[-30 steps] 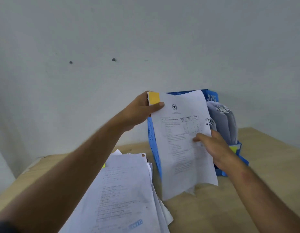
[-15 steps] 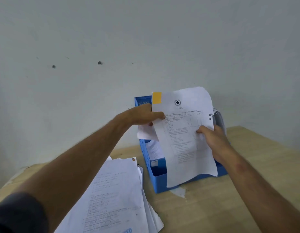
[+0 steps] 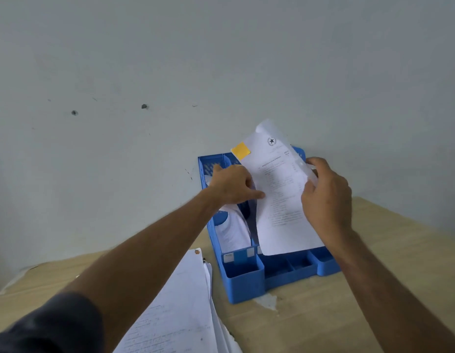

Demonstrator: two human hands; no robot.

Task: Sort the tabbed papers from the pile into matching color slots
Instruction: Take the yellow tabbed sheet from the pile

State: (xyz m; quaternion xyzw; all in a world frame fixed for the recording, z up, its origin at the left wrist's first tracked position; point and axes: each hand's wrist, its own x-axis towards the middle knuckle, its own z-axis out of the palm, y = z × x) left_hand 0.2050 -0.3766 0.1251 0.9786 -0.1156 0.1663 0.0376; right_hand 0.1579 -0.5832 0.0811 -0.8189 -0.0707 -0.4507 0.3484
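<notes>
Over the blue plastic slotted file rack (image 3: 243, 278), the white printed sheet with a yellow tab (image 3: 280, 189) now tilts lower into a slot. Right hand (image 3: 325, 197) pinches its right edge. Left hand (image 3: 232, 186) has let go; straight fingers press the rack's papers. Loose paper pile (image 3: 180, 309) stays left.
</notes>
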